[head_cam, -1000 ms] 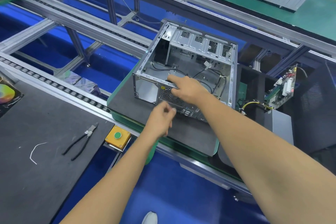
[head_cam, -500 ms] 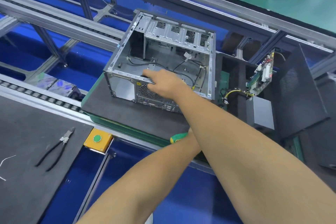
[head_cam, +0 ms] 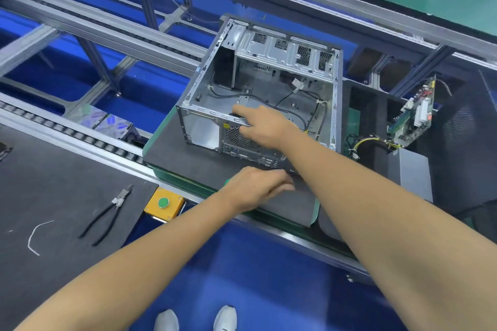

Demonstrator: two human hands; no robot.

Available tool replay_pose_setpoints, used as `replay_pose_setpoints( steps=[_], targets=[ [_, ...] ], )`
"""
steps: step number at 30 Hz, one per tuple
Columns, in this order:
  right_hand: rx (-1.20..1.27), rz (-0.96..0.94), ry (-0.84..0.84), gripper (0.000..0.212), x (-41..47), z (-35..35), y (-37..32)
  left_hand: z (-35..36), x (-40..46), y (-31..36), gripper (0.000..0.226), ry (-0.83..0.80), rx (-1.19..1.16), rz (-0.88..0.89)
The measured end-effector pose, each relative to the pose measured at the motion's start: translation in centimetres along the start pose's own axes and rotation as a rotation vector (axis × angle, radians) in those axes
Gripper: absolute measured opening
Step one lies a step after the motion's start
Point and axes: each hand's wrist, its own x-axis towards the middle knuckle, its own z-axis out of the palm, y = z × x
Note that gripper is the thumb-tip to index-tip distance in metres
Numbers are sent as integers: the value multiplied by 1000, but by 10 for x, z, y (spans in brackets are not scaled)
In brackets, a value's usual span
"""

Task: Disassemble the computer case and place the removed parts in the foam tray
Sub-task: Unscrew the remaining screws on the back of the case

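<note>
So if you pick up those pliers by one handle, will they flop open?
Probably. The pliers already lie with handles spread, so the joint looks loose. They look like metal, so likely heavy for their size. Lying flat on the mat, they shouldn't roll.

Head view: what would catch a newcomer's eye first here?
The opened metal computer case, nearly gutted with loose black cables inside, sits mid-frame on a dark mat. The right hand grips its near top rail, while the left hand reaches across the mat just in front. To the right, a circuit board stands on edge in the foam tray.
</note>
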Motion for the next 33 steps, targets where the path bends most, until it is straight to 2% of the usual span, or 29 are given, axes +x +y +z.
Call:
replay_pose_setpoints(
  steps=[2, 4, 7, 12, 14, 19, 24, 33],
  targets=[
    [-2, 0, 1, 25, 1, 0, -1, -1, -6, -15, 25, 306, -123, 36],
    [-7, 1, 4, 27, 0, -1, -1, -1, -17, -26, 22, 548, -293, -125],
    [2, 9, 8, 27, 0, -1, -2, 12, -34, -38, 28, 666, -374, -422],
    [-1, 34, -3, 31, 1, 0, -1, 7, -49, -54, 10, 851, -433, -661],
    [5, 38, 0, 31, 2, 2, -1, 5, -57, -60, 18, 803, -450, -760],
    [18, 43, 9, 35, 2, 3, 0, 6, -75, -68, 33, 399, -377, -787],
    [14, 47, 6, 37, 2, 2, 0, -1, -66, -70, 33, 339, -386, -818],
    [45, 11, -24, 27, 1, 1, 2, 0, -72, -73, 30, 314, -500, -845]
  ],
)
